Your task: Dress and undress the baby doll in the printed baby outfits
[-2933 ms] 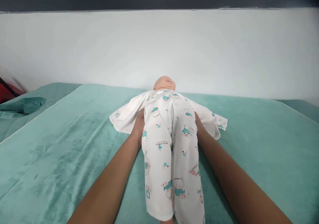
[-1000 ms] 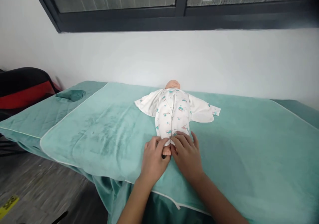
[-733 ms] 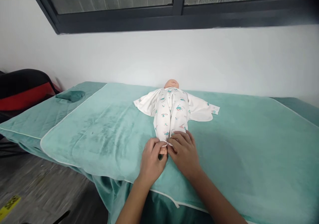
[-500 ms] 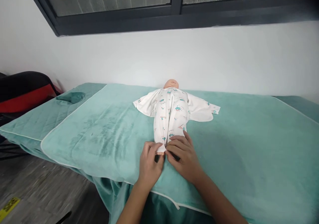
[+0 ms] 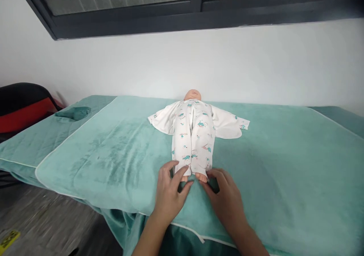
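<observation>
A baby doll (image 5: 192,95) lies on its back on a teal towel (image 5: 113,146), dressed in a white romper (image 5: 193,134) printed with small teal animals. The sleeves spread out to both sides. Two bare doll feet (image 5: 199,177) poke out of the leg cuffs. My left hand (image 5: 170,193) rests just below the left cuff, fingers apart, tips touching the cloth. Just below the right cuff sits my right hand (image 5: 224,197), its fingers loosely curled beside the right foot, holding nothing that I can see.
The towel covers a padded table whose near edge (image 5: 182,225) runs under my forearms. A folded teal cloth (image 5: 73,113) lies at the far left. A black and red object (image 5: 22,106) stands past the left end. White wall and a dark window frame are behind.
My hands moved from the doll's sides down to the leg cuffs, pinched them, then drew back and loosened. The romper legs now lie longer and the feet show.
</observation>
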Motion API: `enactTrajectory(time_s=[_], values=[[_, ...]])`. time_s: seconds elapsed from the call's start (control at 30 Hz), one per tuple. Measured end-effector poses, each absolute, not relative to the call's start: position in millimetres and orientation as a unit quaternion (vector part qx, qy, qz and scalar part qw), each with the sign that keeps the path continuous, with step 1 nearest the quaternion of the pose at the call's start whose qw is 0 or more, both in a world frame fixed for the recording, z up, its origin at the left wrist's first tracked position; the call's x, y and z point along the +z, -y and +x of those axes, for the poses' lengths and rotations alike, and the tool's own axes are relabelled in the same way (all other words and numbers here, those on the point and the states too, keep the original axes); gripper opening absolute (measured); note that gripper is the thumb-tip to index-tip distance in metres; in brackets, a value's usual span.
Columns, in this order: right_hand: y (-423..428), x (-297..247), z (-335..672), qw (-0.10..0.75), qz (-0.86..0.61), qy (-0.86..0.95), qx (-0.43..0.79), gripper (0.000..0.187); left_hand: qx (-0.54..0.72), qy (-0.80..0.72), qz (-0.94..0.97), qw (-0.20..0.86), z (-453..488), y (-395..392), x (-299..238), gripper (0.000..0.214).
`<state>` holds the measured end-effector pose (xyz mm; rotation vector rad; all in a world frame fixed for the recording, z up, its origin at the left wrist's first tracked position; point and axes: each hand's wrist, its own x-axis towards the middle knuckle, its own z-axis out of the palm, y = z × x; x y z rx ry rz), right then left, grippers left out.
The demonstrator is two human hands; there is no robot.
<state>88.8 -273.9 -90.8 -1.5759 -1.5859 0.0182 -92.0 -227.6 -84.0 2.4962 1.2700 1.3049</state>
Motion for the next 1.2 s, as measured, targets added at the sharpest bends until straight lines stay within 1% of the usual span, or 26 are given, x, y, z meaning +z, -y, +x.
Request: enactTrajectory(time_s=[0.1,0.23,0.4,0.53,0.6,0.67,0.7,0.77,0.9,0.97,1.03,1.1,1.13,1.2], values=[[276,-90,90,0.422,-0.616,0.664,0.040,0.003,0.389,-0.396,0.832,0.009,-87,226,-77,0.044],[277,-85,93,0.464,-0.586,0.657,0.100,0.006,0.359,-0.363,0.860,0.026,-76,219,-66,0.035],[283,-78,99,0.520,-0.543,0.637,0.169,0.005,0.377,-0.351,0.855,0.055,-58,219,-61,0.021],[288,-71,104,0.543,-0.543,0.611,0.195,0.007,0.389,-0.371,0.838,0.092,-48,224,-61,0.018],[290,-70,108,0.535,-0.549,0.615,0.185,0.006,0.389,-0.364,0.838,0.119,-50,225,-62,0.015],[292,-70,111,0.521,-0.550,0.631,0.167,0.005,0.379,-0.349,0.844,0.146,-56,223,-62,0.006],[293,-71,112,0.514,-0.549,0.639,0.161,0.005,0.377,-0.341,0.846,0.160,-59,223,-63,0.005],[294,-72,113,0.501,-0.551,0.649,0.157,0.005,0.393,-0.325,0.841,0.182,-65,223,-62,0.011],[297,-69,111,0.475,-0.558,0.660,0.167,0.007,0.477,-0.301,0.794,0.226,-74,231,-58,0.014],[299,-62,115,0.438,-0.558,0.681,0.183,0.008,0.483,-0.296,0.783,0.257,-82,232,-55,0.013],[295,-54,125,0.379,-0.551,0.712,0.216,0.011,0.474,-0.313,0.772,0.283,-94,221,-52,0.010],[280,-46,138,0.341,-0.552,0.725,0.231,0.019,0.468,-0.370,0.755,0.271,-107,197,-52,0.012],[268,-44,146,0.339,-0.562,0.723,0.215,0.021,0.457,-0.412,0.752,0.234,-111,181,-53,0.014],[236,-42,158,0.357,-0.594,0.712,0.114,0.018,0.404,-0.477,0.770,0.129,-115,146,-56,0.020]])
